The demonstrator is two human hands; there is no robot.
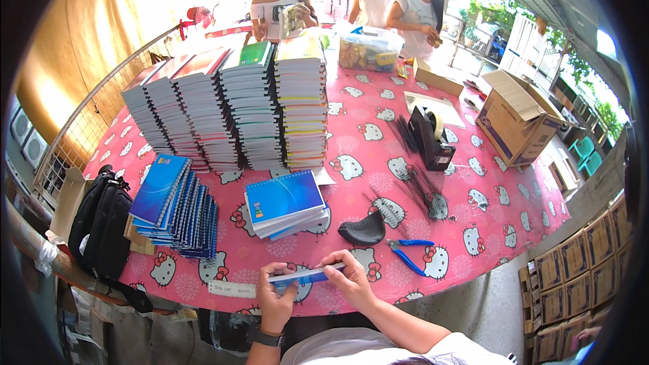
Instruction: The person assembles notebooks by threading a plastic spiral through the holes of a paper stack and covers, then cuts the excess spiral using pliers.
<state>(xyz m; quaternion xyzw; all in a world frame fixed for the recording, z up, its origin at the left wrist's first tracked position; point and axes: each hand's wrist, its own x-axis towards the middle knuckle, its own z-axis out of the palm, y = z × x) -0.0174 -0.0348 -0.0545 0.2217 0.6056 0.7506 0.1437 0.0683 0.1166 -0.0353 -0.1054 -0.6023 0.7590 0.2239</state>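
Between my two hands, near the table's front edge, is a thin blue-covered notebook (312,276), tilted so its white page edges show. My left hand (276,301) grips its left end, thumb on the blue cover. The fingers of my right hand (351,282) pinch its right end. Just beyond lie a black curved object (362,230) and blue-handled cutting pliers (410,257). Loose blue notebooks (284,197) lie in a small stack ahead of my hands. To the left stands a fanned pile of blue spiral notebooks (177,206).
Tall stacks of notebooks (250,108) rise at the back left. Black binding coils (422,192), a tape dispenser (431,138) and an open carton (517,118) occupy the right. A black bag (101,223) sits left. Beyond the table, three people stand near a clear plastic bin (368,51).
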